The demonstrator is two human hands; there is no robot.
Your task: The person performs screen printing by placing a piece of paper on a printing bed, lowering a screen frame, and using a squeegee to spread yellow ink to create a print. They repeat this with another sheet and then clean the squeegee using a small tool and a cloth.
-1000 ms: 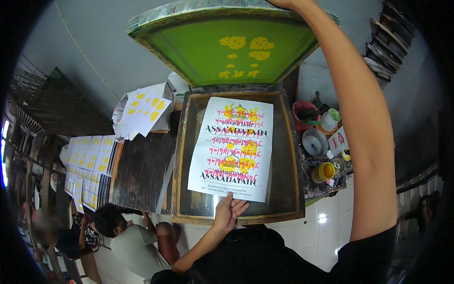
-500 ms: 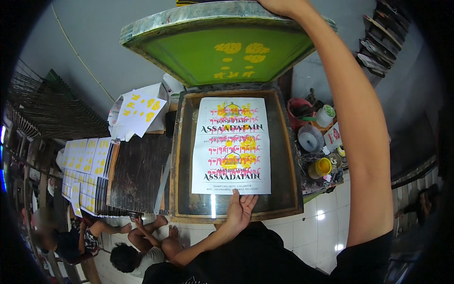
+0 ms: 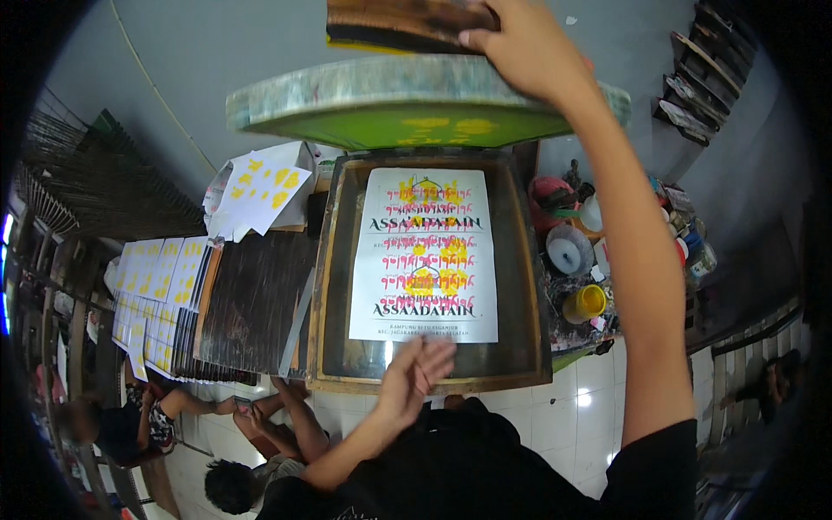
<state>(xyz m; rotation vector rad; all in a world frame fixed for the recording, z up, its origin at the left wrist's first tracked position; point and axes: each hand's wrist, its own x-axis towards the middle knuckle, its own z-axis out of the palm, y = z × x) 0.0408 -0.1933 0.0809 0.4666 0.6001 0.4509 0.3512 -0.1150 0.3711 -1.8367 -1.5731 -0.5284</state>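
Observation:
A wooden squeegee (image 3: pixel 394 24) with a yellow-inked edge is in my right hand (image 3: pixel 529 52), whose thumb lies along the wood. That hand is also at the top edge of the tilted screen-printing frame (image 3: pixel 347 98), its green mesh seen steeply from below. Under the frame, a white printed sheet (image 3: pixel 364 269) with black lettering, yellow shapes and pink marks lies on the glass-topped printing bed (image 3: pixel 511 355). My left hand (image 3: pixel 414 377), slightly blurred, hovers by the sheet's near edge with its fingers apart and nothing in them.
At left, yellow-printed sheets (image 3: pixel 160 277) lie in rows beside a dark board (image 3: pixel 251 303); another printed sheet (image 3: pixel 260 192) rests behind. A yellow ink pot (image 3: pixel 585 303) and several tubs crowd the right side. Two people sit on the floor at lower left.
The screen frame has tipped lower over the bed, and the squeegee has come further into view with my right hand. My left hand has drawn back from the sheet's near edge.

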